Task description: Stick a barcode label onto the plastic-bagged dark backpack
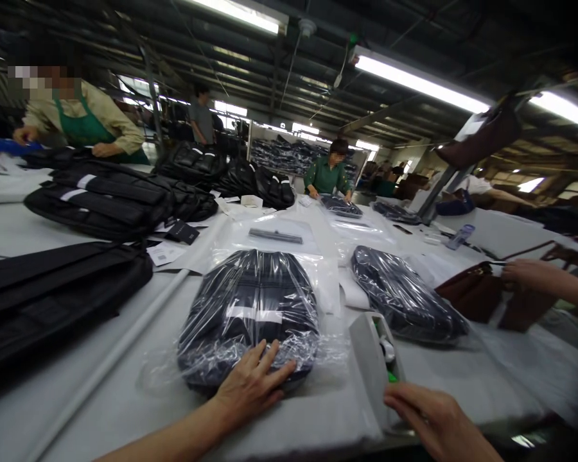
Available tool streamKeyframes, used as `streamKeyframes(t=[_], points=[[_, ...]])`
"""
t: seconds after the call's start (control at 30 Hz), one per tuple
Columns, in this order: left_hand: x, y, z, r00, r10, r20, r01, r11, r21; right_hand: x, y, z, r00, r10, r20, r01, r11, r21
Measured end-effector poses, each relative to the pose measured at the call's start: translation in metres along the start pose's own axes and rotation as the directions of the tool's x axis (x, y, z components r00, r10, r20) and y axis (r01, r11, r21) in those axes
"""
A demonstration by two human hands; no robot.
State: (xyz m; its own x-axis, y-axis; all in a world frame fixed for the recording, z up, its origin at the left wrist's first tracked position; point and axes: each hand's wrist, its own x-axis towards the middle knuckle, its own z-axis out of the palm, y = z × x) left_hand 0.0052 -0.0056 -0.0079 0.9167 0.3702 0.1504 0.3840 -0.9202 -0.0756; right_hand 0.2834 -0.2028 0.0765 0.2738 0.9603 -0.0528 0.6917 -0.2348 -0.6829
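Note:
A black backpack [250, 289] in a clear plastic bag lies on the table in front of me. My left hand [250, 378] rests on its near end, fingers spread over the plastic. Just right of it stands a pale grey tape dispenser [366, 359] with green parts and a white roll inside. At the dispenser's near end is my right hand [428, 410], thumb and fingers pressed together. Whether a strip of tape is between them is too small to make out.
Another bagged backpack [409, 295] lies to the right, near a co-worker's hand [534, 276] at a brown bag [472, 295]. Unwrapped black backpacks [101, 199] cover the left side. Two people in green work across the table [164, 327]. Flat plastic bags [313, 237] lie behind.

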Motion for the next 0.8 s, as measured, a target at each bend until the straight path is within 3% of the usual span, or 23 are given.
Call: streamKeyframes(t=[0.07, 0.17, 0.23, 0.33, 0.5, 0.67, 0.73, 0.8], points=[[0.0, 0.0, 0.0, 1.0, 0.001, 0.004, -0.001, 1.0, -0.007, 0.041, -0.047, -0.016, 0.949, -0.252, 0.187, 0.272, 0.958, -0.088], [0.001, 0.001, -0.001, 1.0, -0.006, 0.006, 0.006, 1.0, -0.022, 0.095, -0.105, -0.017, 0.733, -0.475, 0.487, 0.596, 0.793, -0.124], [0.001, 0.001, -0.001, 1.0, -0.015, 0.014, 0.015, 0.999, -0.037, 0.123, -0.126, -0.005, 0.599, -0.507, 0.619, 0.725, 0.672, -0.152], [0.002, 0.001, 0.0, 0.999, -0.015, 0.03, 0.016, 0.999, -0.04, 0.152, -0.136, 0.017, 0.495, -0.456, 0.739, 0.827, 0.509, -0.24], [0.002, 0.0, 0.003, 0.999, -0.01, 0.032, 0.012, 0.998, -0.054, 0.179, -0.131, 0.051, 0.442, -0.397, 0.805, 0.887, 0.329, -0.325], [-0.001, 0.001, 0.013, 1.0, -0.022, 0.009, 0.023, 0.994, -0.107, 0.199, -0.118, 0.086, 0.45, -0.351, 0.821, 0.881, 0.326, -0.344], [-0.001, 0.001, 0.014, 1.0, -0.022, -0.003, 0.021, 0.994, -0.111, 0.211, -0.112, 0.095, 0.475, -0.352, 0.806, 0.867, 0.342, -0.362], [-0.001, 0.001, 0.014, 1.0, -0.008, 0.007, 0.009, 0.995, -0.104, 0.224, -0.105, 0.098, 0.537, -0.356, 0.765, 0.827, 0.402, -0.393]])
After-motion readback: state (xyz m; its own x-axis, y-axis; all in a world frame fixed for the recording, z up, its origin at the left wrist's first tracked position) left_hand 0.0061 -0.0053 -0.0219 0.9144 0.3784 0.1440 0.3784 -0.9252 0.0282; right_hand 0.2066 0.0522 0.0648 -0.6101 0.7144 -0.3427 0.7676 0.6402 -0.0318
